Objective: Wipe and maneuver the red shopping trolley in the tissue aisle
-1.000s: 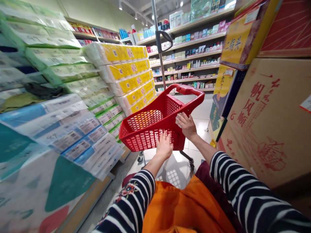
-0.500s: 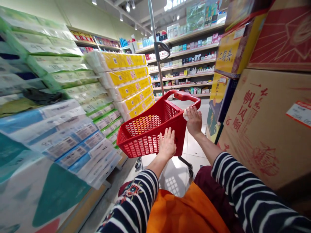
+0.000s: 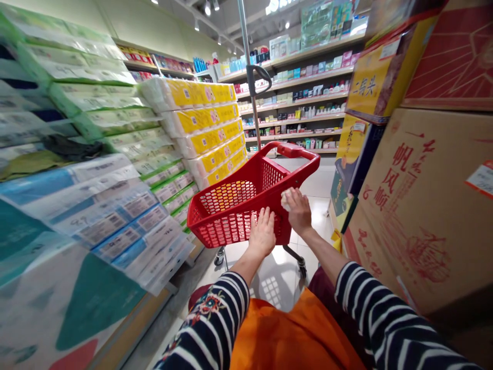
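White and crumpled, one cloth (image 3: 285,199) is gripped under the bent fingers of the right hand (image 3: 299,209), which I observe against the side of one red shopping cart (image 3: 262,198). The left hand (image 3: 263,232) is open, fingers extended over the same cart's perforated wall. The cart stands just ahead of the person, its handle (image 3: 292,150) at the far right end; I count two casters (image 3: 219,256) in view. Two striped sleeves (image 3: 210,313) and one orange garment (image 3: 288,334) occupy my lower view.

Writing: one brown carton (image 3: 435,205) at right reads 一帆风顺 in red; figures on its one price tag (image 3: 483,177) are unclear to me. One yellow box (image 3: 372,82) beyond reads 二锅头. Several green-wrapped packs (image 3: 103,97) at left bear a handwritten 99.

Surroundings: five layers of yellow-and-white packs (image 3: 208,139) rise past the cart, with blue-and-white packs (image 3: 131,221) nearer. One dark loop (image 3: 251,79) is on one metal pole (image 3: 256,121) behind the cart; I cannot tell whether pole and cart are joined. Farther back are stocked shelves (image 3: 308,79). Stacks on both sides restrict the tiled floor (image 3: 319,205).
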The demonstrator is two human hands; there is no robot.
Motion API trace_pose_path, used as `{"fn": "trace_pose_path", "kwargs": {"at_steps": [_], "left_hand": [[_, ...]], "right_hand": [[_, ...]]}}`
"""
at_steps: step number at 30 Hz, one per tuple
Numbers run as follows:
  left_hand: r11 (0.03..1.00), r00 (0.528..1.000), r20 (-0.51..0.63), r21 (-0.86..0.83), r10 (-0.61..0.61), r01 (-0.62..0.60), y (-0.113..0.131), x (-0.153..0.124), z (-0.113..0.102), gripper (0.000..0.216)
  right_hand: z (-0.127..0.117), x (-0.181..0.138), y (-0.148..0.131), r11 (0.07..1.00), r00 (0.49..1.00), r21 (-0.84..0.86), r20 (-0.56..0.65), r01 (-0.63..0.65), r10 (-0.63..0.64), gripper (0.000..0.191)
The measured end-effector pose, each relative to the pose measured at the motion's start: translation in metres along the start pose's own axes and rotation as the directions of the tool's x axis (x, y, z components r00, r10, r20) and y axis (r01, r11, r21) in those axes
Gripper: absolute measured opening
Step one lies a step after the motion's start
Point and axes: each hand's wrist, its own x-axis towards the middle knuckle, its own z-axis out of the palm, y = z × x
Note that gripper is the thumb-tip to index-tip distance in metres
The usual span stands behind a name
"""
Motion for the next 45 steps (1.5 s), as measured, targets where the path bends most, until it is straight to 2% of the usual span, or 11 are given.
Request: {"fn": "trace_pose_path", "kwargs": {"at_steps": [3, 6, 13, 16, 22, 26, 31, 35, 39, 42, 45], "left_hand": [[0.999, 0.999, 0.024, 0.01, -0.039, 0.039, -0.007, -0.001, 0.002, 0.065], [0.997, 0.996, 0.048, 0.016, -0.077, 0.076, -0.017, -0.007, 0.005, 0.064], [0.99, 0.987, 0.082, 0.047, -0.139, 0.136, -0.034, -0.022, 0.015, 0.067], [0.988, 0.986, 0.081, 0.063, -0.148, 0.143, -0.036, -0.024, 0.019, 0.067], [0.972, 0.975, -0.008, 0.066, -0.224, 0.224, -0.044, -0.022, 0.009, 0.064], [0.956, 0.958, -0.045, 0.07, -0.282, 0.284, -0.053, -0.022, 0.0, 0.065], [0.941, 0.945, -0.016, 0.095, -0.326, 0.326, -0.063, -0.031, 0.0, 0.064], [0.934, 0.937, 0.02, 0.086, -0.349, 0.347, -0.069, -0.043, 0.008, 0.069], [0.917, 0.918, 0.009, -0.024, -0.397, 0.397, -0.078, -0.048, 0.014, 0.073], [0.794, 0.857, -0.032, -0.395, -0.514, 0.461, -0.093, -0.044, 0.014, 0.07], [0.379, 0.773, 0.043, -0.853, -0.633, 0.359, -0.11, -0.039, 0.01, 0.061]], "right_hand": [[-0.009, 0.045, 0.005, 1.0, 0.997, 0.009, -0.08, 0.002, -0.001, 0.044], [-0.003, 0.053, 0.007, 0.999, 0.998, 0.026, -0.05, 0.028, -0.026, 0.042], [0.035, -0.038, -0.021, 0.991, 0.981, 0.099, 0.165, 0.091, -0.107, 0.036], [0.038, -0.055, -0.035, 0.984, 0.968, 0.136, 0.205, 0.117, -0.143, 0.034], [0.024, 0.009, -0.058, 0.974, 0.977, 0.097, 0.035, 0.206, -0.21, 0.039], [0.029, 0.04, -0.071, 0.957, 0.96, 0.116, 0.053, 0.267, -0.275, 0.04], [0.048, 0.01, -0.082, 0.912, 0.906, 0.156, 0.138, 0.38, -0.401, 0.035], [0.055, -0.02, -0.087, 0.848, 0.823, 0.239, 0.222, 0.474, -0.523, 0.032], [0.052, -0.022, -0.101, 0.788, 0.759, 0.339, 0.25, 0.513, -0.602, 0.032], [0.047, -0.01, -0.12, 0.768, 0.766, 0.423, 0.225, 0.48, -0.602, 0.035], [0.041, 0.0, -0.14, 0.759, 0.807, 0.509, 0.188, 0.407, -0.559, 0.04]]}}
